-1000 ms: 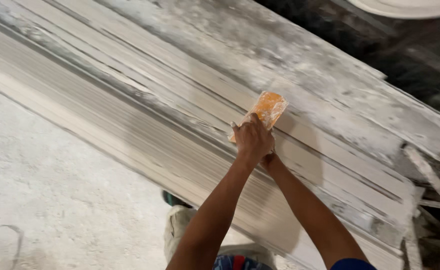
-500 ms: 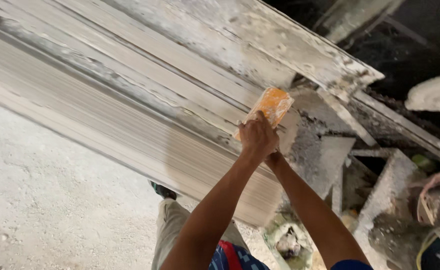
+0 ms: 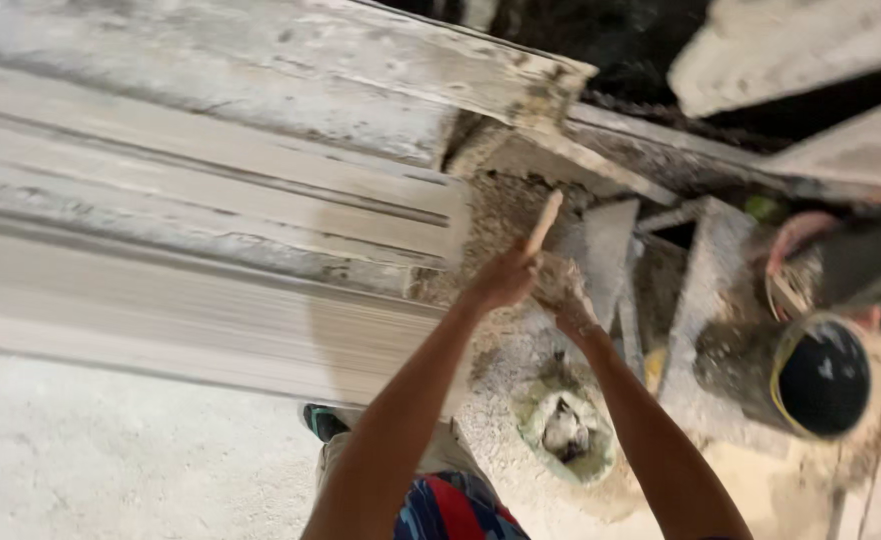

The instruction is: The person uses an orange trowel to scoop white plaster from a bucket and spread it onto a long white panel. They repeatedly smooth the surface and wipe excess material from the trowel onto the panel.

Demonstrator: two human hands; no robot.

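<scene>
Change: both hands have come off the face of the ribbed moulding and now sit past its right end; the orange float, seen flat before, now shows only its thin edge.
Left hand [image 3: 506, 280]: raised, fingers closed around the lower end of the float.
Float [image 3: 544, 222]: a thin pale-orange strip, tilted up and to the right out of the left hand, just beyond the end of the moulding.
Right hand [image 3: 564, 292]: touching the left hand on its right side, coated in grey plaster; whether its fingers are closed or spread I cannot tell.
Moulding [image 3: 201, 230]: long grey-white plaster piece with lengthwise ridges, filling the left side of the view; its broken end lies just left of the hands.
Bucket [image 3: 567, 430]: below the hands and right of the moulding's end, crusted with plaster, a lump inside.
Black tub [image 3: 821, 378]: well right of the moulding, tipped on its side.
Shoe [image 3: 321, 420]: under the moulding's lower edge, on the dusty floor [image 3: 111, 460].
</scene>
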